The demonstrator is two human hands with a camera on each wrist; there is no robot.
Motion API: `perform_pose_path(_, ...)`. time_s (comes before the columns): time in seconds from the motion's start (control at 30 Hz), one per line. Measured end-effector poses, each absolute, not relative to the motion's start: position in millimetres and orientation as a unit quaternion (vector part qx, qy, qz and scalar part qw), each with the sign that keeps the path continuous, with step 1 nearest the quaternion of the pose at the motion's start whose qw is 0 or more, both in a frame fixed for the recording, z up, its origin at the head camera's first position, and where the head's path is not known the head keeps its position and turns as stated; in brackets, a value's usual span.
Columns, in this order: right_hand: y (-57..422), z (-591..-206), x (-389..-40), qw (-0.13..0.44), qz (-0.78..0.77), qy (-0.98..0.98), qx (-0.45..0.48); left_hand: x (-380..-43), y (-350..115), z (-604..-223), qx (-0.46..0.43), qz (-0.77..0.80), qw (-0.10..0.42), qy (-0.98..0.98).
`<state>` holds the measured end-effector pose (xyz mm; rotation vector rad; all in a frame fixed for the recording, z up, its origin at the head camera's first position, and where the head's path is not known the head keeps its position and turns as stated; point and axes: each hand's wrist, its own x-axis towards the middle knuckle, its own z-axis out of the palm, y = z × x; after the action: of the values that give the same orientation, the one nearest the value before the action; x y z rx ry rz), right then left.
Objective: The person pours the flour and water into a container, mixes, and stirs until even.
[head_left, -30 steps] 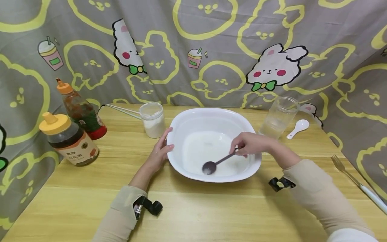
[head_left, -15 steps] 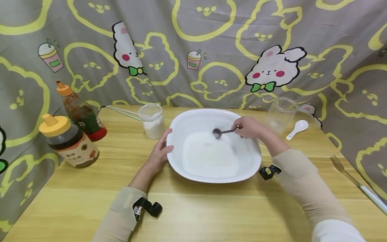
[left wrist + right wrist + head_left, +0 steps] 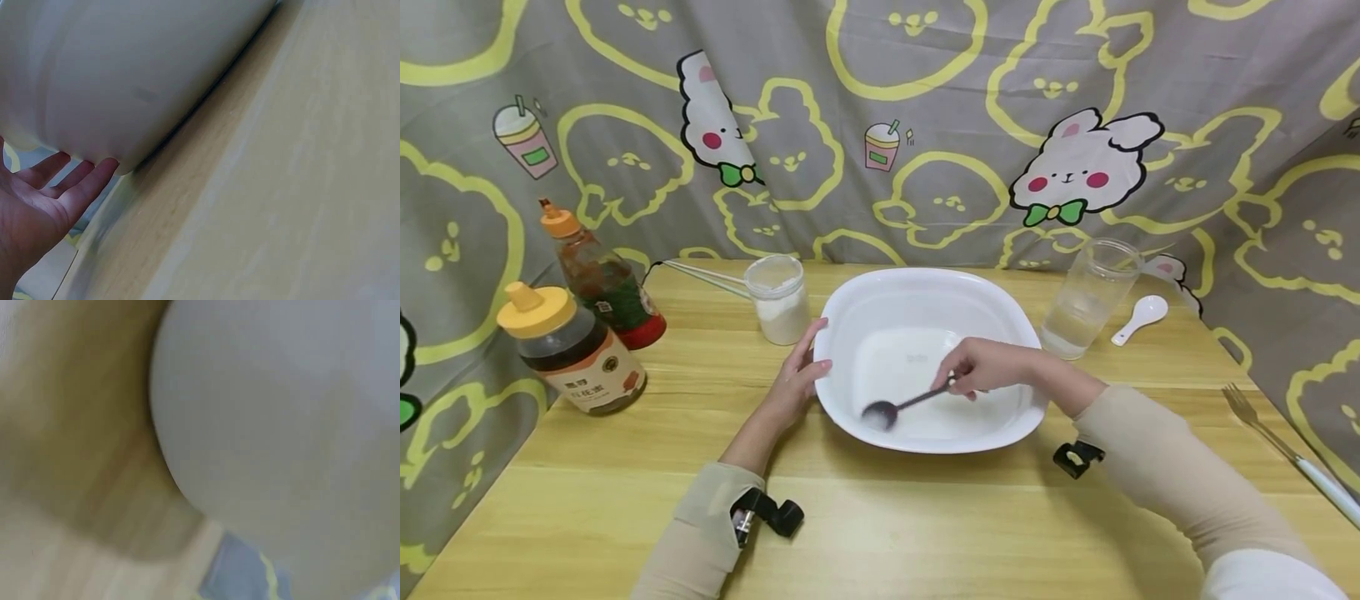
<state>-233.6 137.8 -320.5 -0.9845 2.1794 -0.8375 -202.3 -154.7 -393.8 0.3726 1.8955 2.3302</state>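
Observation:
A white oval basin (image 3: 925, 279) with shallow whitish liquid (image 3: 917, 360) in it stands on the wooden table. My left hand (image 3: 795, 375) grips its left rim. The left wrist view shows fingertips (image 3: 107, 164) of that hand against the basin's outer wall (image 3: 144, 75). Over the basin, my right hand (image 3: 981, 367) holds a dark brown spoon (image 3: 917, 400) by its handle. The spoon's bowl is low, near the basin's front left, and slightly blurred. In the right wrist view only the basin's outside (image 3: 262, 425) shows; the hand is out of frame.
Behind the basin's left side is a jar of white powder (image 3: 778, 308), with chopsticks (image 3: 707, 277) beside it. Two bottles, one honey-like (image 3: 580, 358) and one of red sauce (image 3: 613, 287), stand left. At right are a glass of clear liquid (image 3: 1082, 304), white spoon (image 3: 1142, 317) and fork (image 3: 1277, 437).
The dark spoon swept from the basin's front to its back, then round to the front left, my right hand moving with it. My left hand stayed on the rim.

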Motion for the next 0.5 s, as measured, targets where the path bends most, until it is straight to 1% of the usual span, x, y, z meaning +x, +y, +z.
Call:
perform_pose_path(0.07, 150.4, -311.3, -231.9, 0.322, -0.301, 0.816, -0.373, -202.3, -154.7, -393.3, 0.121, 0.767, 0.058, 0.627)
perform_pose_path(0.13, 163.6, -299.2, -231.1, 0.332, -0.279, 0.824, -0.364, -202.2, -154.8, -392.6, 0.119, 0.766, 0.058, 0.629)
perform_pose_path(0.23, 180.4, -280.6, -231.2, 0.323, -0.223, 0.858, -0.330, -201.9, -155.5, -391.8, 0.118, 0.765, 0.061, 0.630)
perform_pose_path(0.33, 189.1, -265.3, -230.7, 0.281, -0.149, 0.898, -0.304, -201.8, -155.8, -391.6, 0.117, 0.766, 0.065, 0.628)
perform_pose_path(0.5, 187.4, -258.7, -234.3, 0.177, -0.066, 0.941, -0.282, -202.2, -154.7, -392.6, 0.121, 0.769, 0.064, 0.625)
